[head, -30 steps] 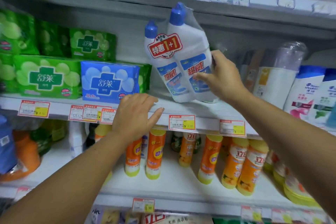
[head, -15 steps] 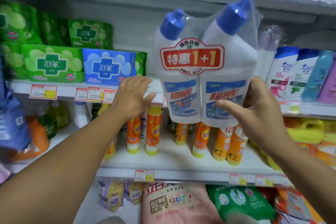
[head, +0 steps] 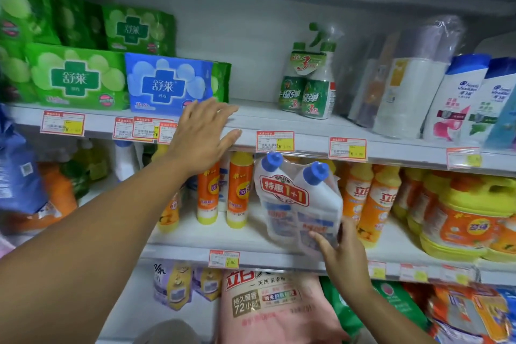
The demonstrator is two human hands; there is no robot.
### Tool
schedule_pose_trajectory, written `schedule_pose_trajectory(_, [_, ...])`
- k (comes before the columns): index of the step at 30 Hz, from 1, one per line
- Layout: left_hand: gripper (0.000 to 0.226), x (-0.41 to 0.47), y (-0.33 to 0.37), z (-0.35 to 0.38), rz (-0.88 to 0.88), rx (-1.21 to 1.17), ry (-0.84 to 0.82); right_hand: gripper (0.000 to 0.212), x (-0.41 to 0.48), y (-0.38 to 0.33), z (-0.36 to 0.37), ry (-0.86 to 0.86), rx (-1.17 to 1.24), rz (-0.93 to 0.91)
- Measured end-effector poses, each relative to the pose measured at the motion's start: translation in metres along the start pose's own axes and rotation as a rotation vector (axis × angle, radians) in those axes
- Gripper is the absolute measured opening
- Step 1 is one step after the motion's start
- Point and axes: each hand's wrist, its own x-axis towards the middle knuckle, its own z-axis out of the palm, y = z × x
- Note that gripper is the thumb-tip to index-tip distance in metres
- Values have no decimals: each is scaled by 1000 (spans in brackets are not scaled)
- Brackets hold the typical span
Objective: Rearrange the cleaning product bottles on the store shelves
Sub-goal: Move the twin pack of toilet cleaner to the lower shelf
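Right hand (head: 344, 255) grips a "特惠1+1" twin-pack of blue-capped cleaner bottles (head: 300, 204) at 4 o'clock; left hand (head: 202, 137), fingers spread, rests on the shelf edge (head: 312, 134).

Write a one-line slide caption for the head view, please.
Right hand sets twin-pack of blue-capped bottles on lower shelf; left hand rests on upper shelf edge.

A shop: stocked shelves (head: 307, 123) (price tags (head: 275, 141) along edges).
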Motion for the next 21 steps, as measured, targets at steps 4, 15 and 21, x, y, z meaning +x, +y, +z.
schedule_pose_trajectory(4, [53,-1,1,2,6,18,21,35,16,6,8,-15,-46,-11])
schedule_pose_trajectory(15, [52,-1,3,6,-26,70,46,37,49,40,40,-40,-59,109])
schedule_pose_trajectory(21, [51,-1,6,5,-18,67,72,40,60,45,51,-10,18,227])
